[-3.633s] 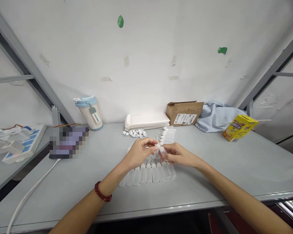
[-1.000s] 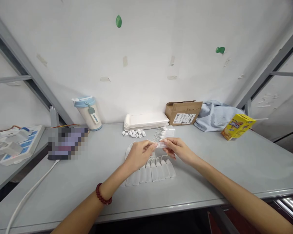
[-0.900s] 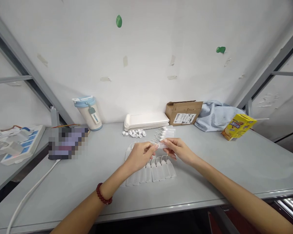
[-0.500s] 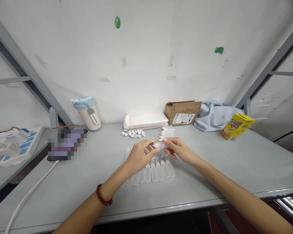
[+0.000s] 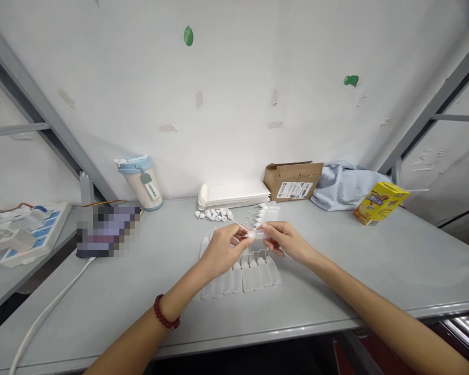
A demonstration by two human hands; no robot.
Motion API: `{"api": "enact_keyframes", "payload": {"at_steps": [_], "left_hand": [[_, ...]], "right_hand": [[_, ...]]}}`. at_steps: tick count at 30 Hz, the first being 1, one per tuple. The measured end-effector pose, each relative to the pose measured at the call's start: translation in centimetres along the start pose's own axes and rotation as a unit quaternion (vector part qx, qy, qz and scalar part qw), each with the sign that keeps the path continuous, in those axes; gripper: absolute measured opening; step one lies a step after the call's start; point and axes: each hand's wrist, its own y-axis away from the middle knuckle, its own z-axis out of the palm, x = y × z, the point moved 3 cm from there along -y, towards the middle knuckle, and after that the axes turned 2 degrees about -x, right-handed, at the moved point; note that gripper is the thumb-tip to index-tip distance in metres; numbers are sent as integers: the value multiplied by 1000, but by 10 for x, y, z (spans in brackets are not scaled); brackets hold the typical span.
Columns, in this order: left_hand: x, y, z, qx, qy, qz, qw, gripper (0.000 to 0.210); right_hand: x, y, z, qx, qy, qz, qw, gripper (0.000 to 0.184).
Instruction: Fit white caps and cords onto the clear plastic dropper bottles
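Observation:
A small translucent squeeze bottle [image 5: 260,235] is held sideways between my two hands, above the table. My right hand [image 5: 283,237] is closed round its body, thumb on top. At the bottle's neck end, the fingertips of my left hand [image 5: 224,247] pinch its narrow white tip; a thin pale strap or tube shows beside them. Below my hands lies a row of similar bottles [image 5: 254,276] with looped straps, partly hidden by my left hand. Behind them is a cluster of small white caps [image 5: 214,214]. More bottles [image 5: 271,212] lie beyond my right hand.
A stack of white trays [image 5: 234,194], a cardboard box [image 5: 293,182] and a grey-blue cloth [image 5: 342,185] line the wall. At right stands a yellow drink carton [image 5: 379,203] with a straw. A tumbler [image 5: 140,182], a pixelated phone [image 5: 109,232] and a power strip [image 5: 37,234] are at left.
Both hands stay almost where they were, still on the bottle. The fingers have shifted slightly at its neck, and the pale strap or tube shows more clearly.

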Motion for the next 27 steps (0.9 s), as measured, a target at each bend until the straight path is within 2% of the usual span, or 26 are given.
{"api": "enact_keyframes", "payload": {"at_steps": [7,10,15,20,27], "left_hand": [[-4,-1,2,-59,68,-59,994,32],[-4,-2,1,-48,96,-82,991,37],[-3,-4,-1,-39,130,-102,985,40],[1,-1,-2,-44,81,-69,993,29],[1,1,-1,36,-23,22,999,18]], "right_hand": [[2,0,1,-10,-15,1,1000,40],[-1,2,0,-8,12,-23,1000,36],[-7,4,-5,39,96,-79,991,34],[-5,4,-7,22,84,-71,994,32],[-2,2,-6,9,43,-45,998,35]]}}
